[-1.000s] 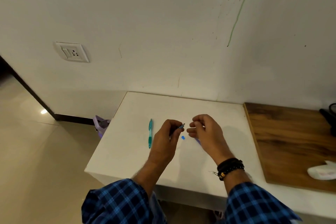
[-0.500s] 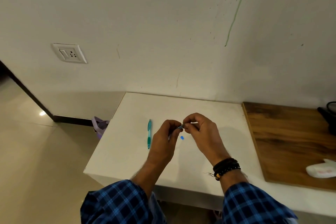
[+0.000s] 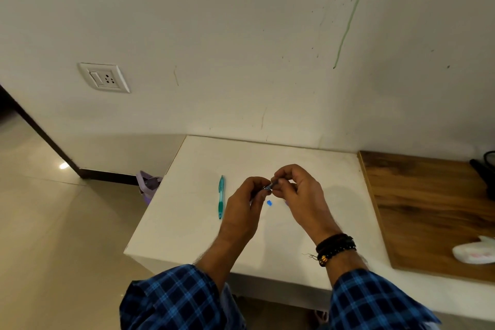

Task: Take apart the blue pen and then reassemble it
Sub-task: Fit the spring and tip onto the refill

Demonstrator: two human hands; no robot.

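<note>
Fingers (image 3: 257, 183) of the left hand (image 3: 241, 206), just right of a teal pen (image 3: 221, 197) that lies on the white tabletop (image 3: 187, 222) towards its left edge, curl round one end of the blue pen (image 3: 268, 186), of which only a short grey-blue stub shows between the two hands; the rest is hidden in that grip. Below the stub a small blue piece (image 3: 269, 203) lies loose on the tabletop, so the pen looks partly apart; whether the stub is coming off or going back on I cannot tell. The right hand (image 3: 301, 195) pinches the stub's other end with thumb and curled fingers, above the middle of the tabletop. Further right a wooden board (image 3: 428, 209) lies along the right side.

To do this well, the left hand should serve as the vice and only the right should turn, the two parts kept in one straight line so nothing binds. Light pressure is probably enough. Working low over the middle of the tabletop would stop a dropped part from rolling off the front edge.
</note>
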